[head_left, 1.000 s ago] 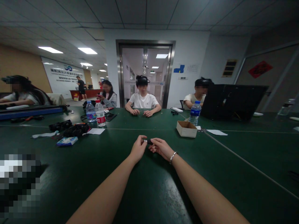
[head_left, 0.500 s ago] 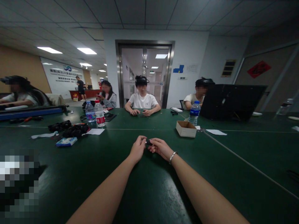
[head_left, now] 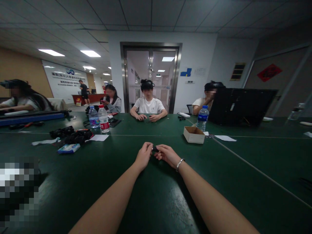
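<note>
Between my two hands, just above the green table, is a small black object with a shiny, pale bit at its left end. It is too small for me to tell its kind. My left hand pinches at the shiny end with thumb and forefinger. From the other side, my right hand grips the black part, its fingers curled underneath. A silver bracelet circles my right wrist. Fingertips cover part of the object.
An open cardboard box and a water bottle stand ahead to the right. Leftward are two bottles, black gear and a blue-white packet. A person sits opposite; a large black case stands at the right.
My hands and the small black object hold nearly the same position. At the right, the seated person behind the black case has raised a hand to the face.
</note>
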{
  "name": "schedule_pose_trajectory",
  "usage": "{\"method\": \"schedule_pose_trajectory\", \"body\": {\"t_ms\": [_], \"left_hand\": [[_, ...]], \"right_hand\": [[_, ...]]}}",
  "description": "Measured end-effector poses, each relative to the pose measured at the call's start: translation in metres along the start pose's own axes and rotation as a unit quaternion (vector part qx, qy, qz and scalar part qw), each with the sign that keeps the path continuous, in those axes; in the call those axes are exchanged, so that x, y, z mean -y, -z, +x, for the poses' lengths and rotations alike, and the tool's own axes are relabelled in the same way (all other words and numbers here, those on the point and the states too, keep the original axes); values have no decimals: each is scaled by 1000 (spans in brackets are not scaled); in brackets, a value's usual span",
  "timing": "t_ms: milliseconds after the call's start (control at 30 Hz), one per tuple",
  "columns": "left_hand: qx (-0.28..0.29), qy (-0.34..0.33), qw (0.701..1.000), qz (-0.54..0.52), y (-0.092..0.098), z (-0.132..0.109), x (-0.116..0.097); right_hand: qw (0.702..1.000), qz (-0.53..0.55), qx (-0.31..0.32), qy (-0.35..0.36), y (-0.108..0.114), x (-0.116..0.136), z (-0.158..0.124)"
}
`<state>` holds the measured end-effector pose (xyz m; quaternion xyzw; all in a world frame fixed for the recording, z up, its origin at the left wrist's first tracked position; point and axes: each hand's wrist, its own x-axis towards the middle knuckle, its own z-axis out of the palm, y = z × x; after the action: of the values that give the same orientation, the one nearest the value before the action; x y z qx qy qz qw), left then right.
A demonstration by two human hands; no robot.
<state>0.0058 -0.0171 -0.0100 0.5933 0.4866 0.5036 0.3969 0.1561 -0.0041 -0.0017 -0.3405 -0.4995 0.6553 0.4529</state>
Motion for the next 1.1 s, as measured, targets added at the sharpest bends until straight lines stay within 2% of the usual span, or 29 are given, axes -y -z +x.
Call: {"method": "schedule_pose_trajectory", "body": {"t_ms": [167,367,567,700,867,1100], "left_hand": [[-15,-25,999,19,0,1,1],[2,-26,999,22,0,2,5],[-10,-18,999,28,1,2,4],[-12,-36,998,57,1,1,1],[-6,-5,998,59,0,0,-3],[-2,-17,999,51,1,1,2]], "right_hand": [[1000,1,3,-1,-1,1,-1],[1000,-21,1,-8,-2,2,-2],[1000,-23,-5,-10,-2,4,-3],[1000,-22,1,-7,-2,3,-3],[1000,-18,5,-6,-2,2,-2],[1000,-23,2,-10,-1,2,-1]]}}
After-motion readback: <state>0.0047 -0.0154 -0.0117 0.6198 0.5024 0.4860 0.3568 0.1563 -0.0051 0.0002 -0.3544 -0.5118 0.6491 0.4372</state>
